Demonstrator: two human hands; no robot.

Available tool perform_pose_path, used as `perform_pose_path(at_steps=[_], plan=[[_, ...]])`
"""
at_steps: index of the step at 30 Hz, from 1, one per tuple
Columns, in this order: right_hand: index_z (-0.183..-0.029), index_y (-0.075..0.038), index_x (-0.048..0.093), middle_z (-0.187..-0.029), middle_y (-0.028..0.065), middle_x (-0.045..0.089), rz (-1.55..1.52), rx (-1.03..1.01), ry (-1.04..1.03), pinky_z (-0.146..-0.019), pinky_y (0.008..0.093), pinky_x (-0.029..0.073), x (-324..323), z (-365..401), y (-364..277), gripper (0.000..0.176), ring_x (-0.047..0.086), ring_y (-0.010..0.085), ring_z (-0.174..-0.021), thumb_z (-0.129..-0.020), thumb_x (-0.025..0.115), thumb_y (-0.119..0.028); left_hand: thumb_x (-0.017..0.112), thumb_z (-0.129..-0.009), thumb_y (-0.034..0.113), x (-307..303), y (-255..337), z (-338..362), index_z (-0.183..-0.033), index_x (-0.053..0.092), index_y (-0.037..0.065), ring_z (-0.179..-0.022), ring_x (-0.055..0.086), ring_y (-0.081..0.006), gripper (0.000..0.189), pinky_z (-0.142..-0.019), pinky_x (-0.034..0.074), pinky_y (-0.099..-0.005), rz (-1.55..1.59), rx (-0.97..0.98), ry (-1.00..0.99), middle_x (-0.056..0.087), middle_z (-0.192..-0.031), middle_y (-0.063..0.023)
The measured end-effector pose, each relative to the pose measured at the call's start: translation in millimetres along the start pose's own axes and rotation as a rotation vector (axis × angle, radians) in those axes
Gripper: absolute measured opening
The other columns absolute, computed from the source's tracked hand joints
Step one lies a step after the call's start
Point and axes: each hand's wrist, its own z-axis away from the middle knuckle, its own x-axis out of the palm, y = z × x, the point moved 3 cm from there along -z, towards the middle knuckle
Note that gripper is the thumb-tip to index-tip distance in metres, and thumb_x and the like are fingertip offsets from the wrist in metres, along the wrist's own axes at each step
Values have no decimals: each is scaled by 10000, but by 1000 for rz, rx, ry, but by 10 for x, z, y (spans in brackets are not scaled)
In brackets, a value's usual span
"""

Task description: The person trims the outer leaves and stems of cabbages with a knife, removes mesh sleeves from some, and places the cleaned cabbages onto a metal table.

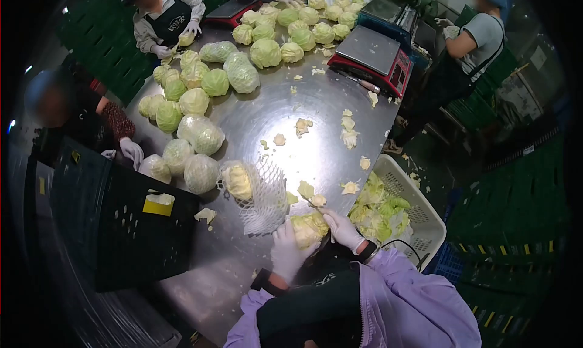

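A pale green cabbage is held close to my body at the table's near edge. My left hand, in a white glove, grips its left side from below. At the cabbage's upper right is my gloved right hand, closed on a small knife whose thin blade points up and left over the cabbage. Cut stem and leaf bits lie just beyond the blade. To the left, a white foam net is spread beside a yellowish cabbage partly inside netting.
Many cabbages, some wrapped, cover the metal table's left and far sides. A red scale stands at the right. A white basket of leaves is right of me; a dark crate is left. Co-workers stand around.
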Motion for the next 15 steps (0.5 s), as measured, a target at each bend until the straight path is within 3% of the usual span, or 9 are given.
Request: perform_pose_path(at_steps=[1, 3, 5, 6, 8, 11, 12, 13, 15], plan=[[-1229, -94, 556, -988, 175, 661, -69, 270, -116, -835, 385, 481, -29, -2, -22, 320, 623, 356, -952, -980, 453, -266, 805, -633, 469, -17, -48, -11, -1387, 315, -47, -993, 499, -330, 1036, -766, 496, -410, 30, 36, 12, 470, -1073, -174], [-1238, -74, 551, -1004, 137, 659, -116, 339, -117, -728, 345, 509, 45, -126, 482, 338, 652, 275, -815, -992, 435, -274, 800, -659, 452, -50, -295, 45, -1394, 306, -42, -1029, 506, -324, 1014, -808, 493, -395, 170, 25, -17, 478, -1102, -175], [-1274, -70, 526, -719, 39, 562, 152, -614, 348, -428, 237, 392, 102, -290, 833, 364, 474, 89, -438, -1006, 424, -294, 795, -685, 436, -7, -675, 27, -1401, 297, -37, -1064, 512, -318, 992, -850, 489, -380, 315, 8, -18, 486, -1131, -176], [-1266, -69, 526, -749, 33, 565, -91, -39, 36, -441, 236, 397, 11, -149, 559, 343, 470, 88, -458, -1001, 441, -268, 795, -708, 386, 97, -942, 104, -1416, 272, -36, -1106, 498, -310, 976, -901, 460, -374, 526, 4, -46, 474, -1169, -178], [-1272, -80, 528, -831, 71, 611, -200, 88, -41, -560, 274, 452, 40, -95, 326, 345, 556, 167, -596, -984, 469, -260, 789, -752, 266, 65, -982, 202, -1446, 224, -26, -1226, 429, -283, 941, -1004, 388, -375, 1214, -178, -174, 402, -1298, -189], [-1224, -91, 559, -913, 136, 651, -218, 266, -96, -717, 337, 502, 157, -109, -45, 352, 643, 275, -788, -912, 585, -253, 774, -758, 270, 105, -980, 291, -1441, 240, -16, -1270, 388, -320, 913, -1026, 366, -390, 800, -120, 59, 360, -1358, -227], [-1199, -91, 567, -883, 135, 641, -132, -15, 50, -676, 336, 500, 237, -172, -6, 352, 632, 263, -722, -890, 611, -254, 786, -733, 306, -129, -708, 252, -1422, 289, -8, -1270, 381, -360, 905, -1038, 354, -417, 469, -35, 124, 385, -1339, -253], [-1174, -90, 574, -852, 133, 631, -43, -295, 196, -636, 334, 497, 298, -188, 32, 354, 622, 251, -657, -867, 637, -254, 786, -733, 306, -160, -568, 194, -1422, 289, -8, -1270, 381, -360, 905, -1038, 354, -417, 468, -34, 124, 385, -1339, -253], [-1133, -80, 579, -817, 131, 631, -31, -308, 180, -647, 348, 501, 323, -181, -35, 329, 625, 270, -650, -848, 645, -233, 816, -698, 318, -158, -338, 84, -1383, 348, -33, -1268, 400, -375, 900, -1048, 346, -411, 185, 13, 118, 416, -1328, -251]])
